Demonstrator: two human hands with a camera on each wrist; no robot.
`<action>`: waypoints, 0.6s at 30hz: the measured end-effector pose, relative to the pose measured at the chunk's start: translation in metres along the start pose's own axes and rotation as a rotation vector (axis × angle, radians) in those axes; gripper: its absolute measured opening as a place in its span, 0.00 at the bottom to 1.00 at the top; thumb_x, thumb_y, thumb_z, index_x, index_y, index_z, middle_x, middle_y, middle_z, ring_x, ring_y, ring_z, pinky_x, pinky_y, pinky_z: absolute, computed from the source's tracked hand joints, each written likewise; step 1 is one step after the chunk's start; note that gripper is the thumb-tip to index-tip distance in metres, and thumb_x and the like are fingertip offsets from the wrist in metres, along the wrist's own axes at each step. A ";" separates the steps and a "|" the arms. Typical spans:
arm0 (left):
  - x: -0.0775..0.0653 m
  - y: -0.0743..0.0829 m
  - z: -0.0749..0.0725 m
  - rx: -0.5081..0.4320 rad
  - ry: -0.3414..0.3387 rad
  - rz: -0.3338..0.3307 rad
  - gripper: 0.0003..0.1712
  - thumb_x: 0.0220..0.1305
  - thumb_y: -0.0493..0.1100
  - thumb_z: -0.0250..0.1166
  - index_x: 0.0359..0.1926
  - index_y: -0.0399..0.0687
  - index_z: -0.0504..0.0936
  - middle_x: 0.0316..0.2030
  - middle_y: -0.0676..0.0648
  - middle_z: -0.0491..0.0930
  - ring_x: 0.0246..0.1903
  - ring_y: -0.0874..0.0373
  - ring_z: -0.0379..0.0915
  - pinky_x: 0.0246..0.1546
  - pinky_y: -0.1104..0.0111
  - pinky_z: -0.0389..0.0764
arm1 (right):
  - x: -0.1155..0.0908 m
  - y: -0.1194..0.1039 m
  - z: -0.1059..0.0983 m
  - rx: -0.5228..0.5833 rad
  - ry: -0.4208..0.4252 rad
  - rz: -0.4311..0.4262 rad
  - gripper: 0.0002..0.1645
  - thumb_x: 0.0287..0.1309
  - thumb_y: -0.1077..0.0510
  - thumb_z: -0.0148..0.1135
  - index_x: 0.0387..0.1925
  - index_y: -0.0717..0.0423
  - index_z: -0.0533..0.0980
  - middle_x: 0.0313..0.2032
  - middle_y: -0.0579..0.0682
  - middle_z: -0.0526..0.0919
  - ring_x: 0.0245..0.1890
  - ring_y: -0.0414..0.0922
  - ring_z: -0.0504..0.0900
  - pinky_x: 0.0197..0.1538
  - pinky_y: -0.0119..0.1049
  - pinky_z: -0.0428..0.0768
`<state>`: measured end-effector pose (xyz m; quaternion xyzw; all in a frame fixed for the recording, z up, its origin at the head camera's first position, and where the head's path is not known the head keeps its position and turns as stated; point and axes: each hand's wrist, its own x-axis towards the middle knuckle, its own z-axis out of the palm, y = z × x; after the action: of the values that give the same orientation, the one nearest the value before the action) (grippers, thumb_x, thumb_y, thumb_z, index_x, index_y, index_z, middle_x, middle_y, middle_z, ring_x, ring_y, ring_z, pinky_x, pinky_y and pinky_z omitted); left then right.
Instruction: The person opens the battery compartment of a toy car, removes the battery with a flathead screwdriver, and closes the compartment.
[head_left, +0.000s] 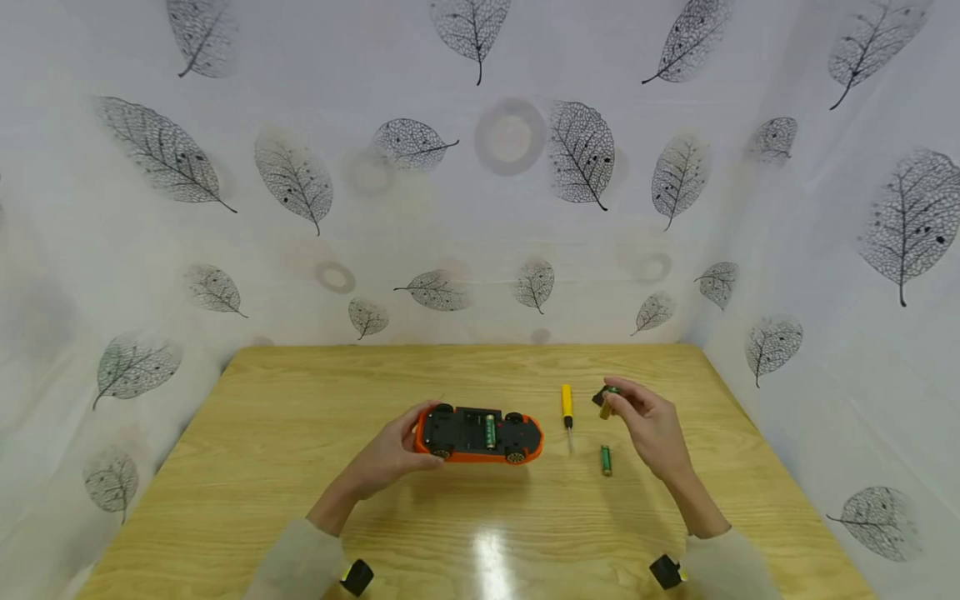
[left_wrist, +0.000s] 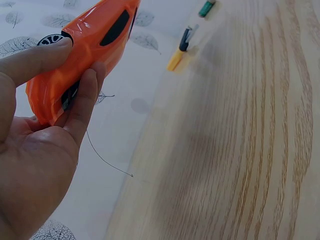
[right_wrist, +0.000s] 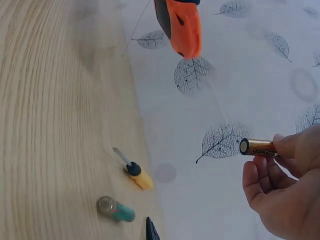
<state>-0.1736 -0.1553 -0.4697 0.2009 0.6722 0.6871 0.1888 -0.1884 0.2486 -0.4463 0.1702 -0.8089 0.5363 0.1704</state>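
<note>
My left hand (head_left: 390,450) grips the rear end of an orange toy car (head_left: 480,454), its black underside turned up toward the head camera. One green battery (head_left: 491,432) sits crosswise in the open compartment in the underside. Off to the right, my right hand (head_left: 651,425) pinches a gold-and-green battery (right_wrist: 257,147) between thumb and fingers, one end of it pointing out. In the left wrist view the thumb and fingers (left_wrist: 82,100) press on the car's sides around its wheels. A second loose green battery (head_left: 606,460) lies on the table below my right hand.
A yellow screwdriver (head_left: 567,407) with a black collar lies between car and right hand. Partly behind the right fingers is a small black piece (head_left: 599,395). The wooden table (head_left: 315,392) meets a leaf-patterned curtain (head_left: 465,225) at the back and sides.
</note>
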 end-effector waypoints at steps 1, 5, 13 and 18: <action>0.000 0.000 0.000 -0.003 0.002 -0.001 0.52 0.61 0.26 0.69 0.80 0.37 0.50 0.74 0.26 0.56 0.64 0.43 0.73 0.57 0.62 0.82 | -0.002 0.002 -0.004 -0.009 -0.003 0.019 0.17 0.74 0.66 0.58 0.59 0.66 0.80 0.42 0.58 0.86 0.39 0.37 0.83 0.40 0.24 0.82; 0.000 0.000 -0.001 -0.006 0.000 -0.002 0.52 0.61 0.25 0.69 0.80 0.37 0.50 0.74 0.27 0.57 0.65 0.43 0.72 0.56 0.62 0.82 | -0.009 0.011 -0.017 -0.055 -0.018 0.085 0.17 0.74 0.64 0.59 0.59 0.66 0.80 0.40 0.56 0.86 0.38 0.38 0.84 0.39 0.24 0.81; -0.001 0.002 -0.002 -0.018 0.000 -0.001 0.52 0.61 0.25 0.69 0.80 0.36 0.50 0.74 0.28 0.57 0.64 0.43 0.72 0.56 0.62 0.82 | -0.020 0.029 -0.030 -0.111 -0.058 0.217 0.21 0.76 0.60 0.58 0.63 0.68 0.77 0.47 0.63 0.85 0.42 0.36 0.84 0.44 0.28 0.84; -0.003 0.001 -0.003 -0.021 0.001 0.003 0.52 0.61 0.25 0.69 0.80 0.37 0.51 0.74 0.28 0.57 0.64 0.44 0.73 0.57 0.62 0.82 | -0.024 0.035 -0.033 -0.152 -0.069 0.274 0.22 0.76 0.60 0.57 0.63 0.71 0.76 0.47 0.66 0.85 0.40 0.37 0.84 0.45 0.32 0.85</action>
<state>-0.1729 -0.1594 -0.4691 0.1996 0.6646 0.6946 0.1897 -0.1802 0.2944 -0.4735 0.0628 -0.8683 0.4855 0.0802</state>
